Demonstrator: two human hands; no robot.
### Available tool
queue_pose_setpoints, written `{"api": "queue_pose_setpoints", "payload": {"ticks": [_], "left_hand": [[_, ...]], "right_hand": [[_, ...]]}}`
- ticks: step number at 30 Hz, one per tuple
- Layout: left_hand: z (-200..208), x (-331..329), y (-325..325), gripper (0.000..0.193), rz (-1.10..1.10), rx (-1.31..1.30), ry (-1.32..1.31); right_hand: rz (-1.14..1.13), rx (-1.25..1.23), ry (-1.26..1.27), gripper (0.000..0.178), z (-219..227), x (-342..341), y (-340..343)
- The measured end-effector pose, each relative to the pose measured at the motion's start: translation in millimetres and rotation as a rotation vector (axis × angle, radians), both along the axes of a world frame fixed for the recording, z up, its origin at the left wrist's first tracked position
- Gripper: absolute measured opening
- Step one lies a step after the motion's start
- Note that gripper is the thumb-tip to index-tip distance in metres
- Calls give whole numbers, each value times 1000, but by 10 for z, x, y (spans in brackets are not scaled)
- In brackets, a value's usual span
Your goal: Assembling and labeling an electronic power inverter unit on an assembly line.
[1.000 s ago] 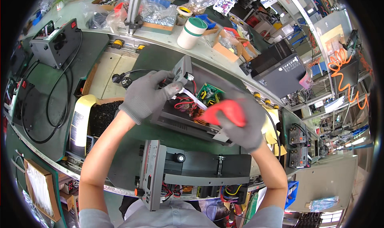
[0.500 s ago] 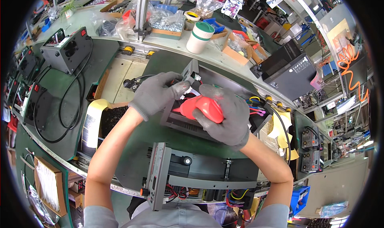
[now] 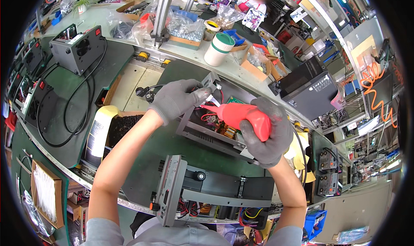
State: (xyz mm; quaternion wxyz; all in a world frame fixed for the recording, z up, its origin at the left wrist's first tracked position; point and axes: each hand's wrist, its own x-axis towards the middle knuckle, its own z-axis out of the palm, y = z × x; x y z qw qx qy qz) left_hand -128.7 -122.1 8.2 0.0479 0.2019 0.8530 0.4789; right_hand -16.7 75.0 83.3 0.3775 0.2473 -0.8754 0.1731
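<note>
My right hand (image 3: 271, 131), in a grey glove, is wrapped round a red squeeze bottle (image 3: 243, 116). Its thin nozzle (image 3: 210, 107) points left, just short of my left hand (image 3: 179, 100). That hand, gloved too, has thumb and fingers pinched together at the left end of an open grey metal case (image 3: 211, 139); whatever they grip is hidden. A small white part shows beside the thumb. Inside the case are wires, a copper-coloured coil (image 3: 225, 129) and a green circuit board (image 3: 235, 100). Closer to me stands a second open grey unit (image 3: 170, 192) with a front panel and wiring.
Finished-looking grey units (image 3: 77, 50) with black cables stand at left. A white tub with green lid (image 3: 219, 49) and boxes of small parts (image 3: 185, 28) line the back shelf. A black case (image 3: 310, 93) lies at right. Another person (image 3: 252, 2) is beyond the shelf.
The red bottle has moved right with my right hand and tilted, so its nozzle and the case's inside show more. My left hand stays at the case's left end. The view has shifted slightly.
</note>
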Motion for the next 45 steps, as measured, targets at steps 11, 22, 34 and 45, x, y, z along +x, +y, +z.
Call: {"api": "queue_pose_setpoints", "payload": {"ticks": [11,22,34,45], "left_hand": [[19,44,-23,53,-7,1,21],[-4,82,-28,52,3,40,-12],[-44,93,-40,57,-7,55,4],[-75,137,-41,56,-31,87,64]], "right_hand": [[6,45,65,44,12,-19,-1],[42,50,126,42,121,17,-47],[-40,42,104,42,126,52,9],[-29,13,111,38,140,55,57]]}}
